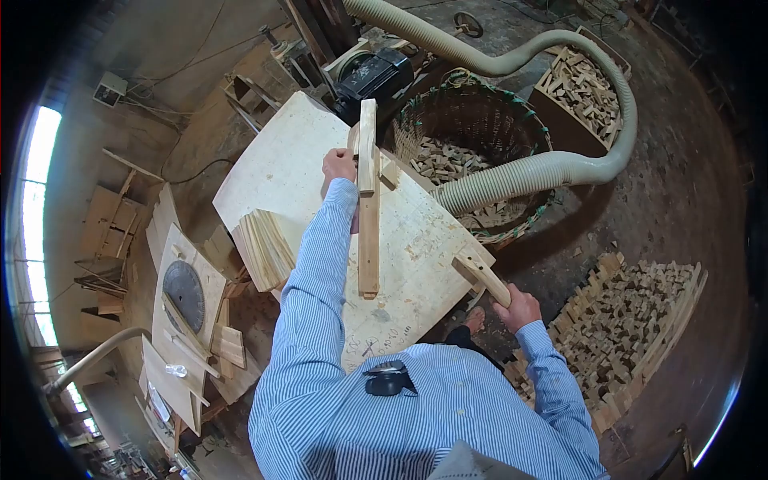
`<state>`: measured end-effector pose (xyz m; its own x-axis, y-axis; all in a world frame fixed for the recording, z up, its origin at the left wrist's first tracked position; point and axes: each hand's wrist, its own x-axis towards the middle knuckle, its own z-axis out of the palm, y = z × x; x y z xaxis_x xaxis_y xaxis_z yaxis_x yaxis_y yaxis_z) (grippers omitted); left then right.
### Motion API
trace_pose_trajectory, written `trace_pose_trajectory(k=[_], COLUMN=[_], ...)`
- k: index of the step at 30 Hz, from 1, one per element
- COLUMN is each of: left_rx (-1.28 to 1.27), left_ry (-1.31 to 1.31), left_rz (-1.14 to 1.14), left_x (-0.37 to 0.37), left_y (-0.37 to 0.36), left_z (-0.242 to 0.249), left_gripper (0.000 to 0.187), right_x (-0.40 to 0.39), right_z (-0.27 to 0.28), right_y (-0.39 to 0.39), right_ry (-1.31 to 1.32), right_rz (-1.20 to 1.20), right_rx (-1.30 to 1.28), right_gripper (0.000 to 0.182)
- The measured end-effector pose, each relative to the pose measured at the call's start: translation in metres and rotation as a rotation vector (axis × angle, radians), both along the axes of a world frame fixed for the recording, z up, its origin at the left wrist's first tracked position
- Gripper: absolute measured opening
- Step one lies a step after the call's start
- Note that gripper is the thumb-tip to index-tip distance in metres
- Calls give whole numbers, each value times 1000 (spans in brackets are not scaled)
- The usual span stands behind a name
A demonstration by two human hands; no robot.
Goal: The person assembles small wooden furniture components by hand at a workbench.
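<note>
My left hand (pixel 339 166) is closed at the far part of the pale work table (pixel 416 248), beside an upright wooden fence (pixel 367 148). What its fingers hold, if anything, is hidden. A long wooden strip (pixel 369 244) runs from the fence towards me, and a small wood block (pixel 389 171) sits at the fence's right side. At the table's right corner, my right hand (pixel 518 310) grips the near end of a curved wooden piece (pixel 485 278) with dark spots. A stack of thin wooden boards (pixel 264 248) lies on the table's left edge.
Beyond the table stand a black motor (pixel 374 80) and a wicker basket (pixel 532 128) of offcuts. A ribbed hose (pixel 512 182) curves over the basket. Cut blocks (pixel 632 320) are piled on the floor at right. A round saw blade (pixel 184 296) is on another bench at left.
</note>
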<state>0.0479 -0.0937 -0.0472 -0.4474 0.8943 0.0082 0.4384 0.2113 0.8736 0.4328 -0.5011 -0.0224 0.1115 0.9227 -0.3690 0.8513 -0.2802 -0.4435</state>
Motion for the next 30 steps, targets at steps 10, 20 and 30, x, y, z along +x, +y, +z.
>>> trace_pose_trajectory(k=[10, 20, 30], left_rx=[9, 24, 25], left_ry=[85, 58, 152], left_rz=[39, 45, 48], left_x=[5, -10, -41], left_y=[28, 48, 96], left_z=[0, -2, -10], left_gripper=[14, 15, 15], right_x=[1, -7, -34], right_z=[1, -8, -4], right_y=[1, 17, 59], right_ry=[13, 27, -2], right_rz=[-7, 9, 24], right_rx=[3, 23, -4], right_gripper=[42, 44, 44])
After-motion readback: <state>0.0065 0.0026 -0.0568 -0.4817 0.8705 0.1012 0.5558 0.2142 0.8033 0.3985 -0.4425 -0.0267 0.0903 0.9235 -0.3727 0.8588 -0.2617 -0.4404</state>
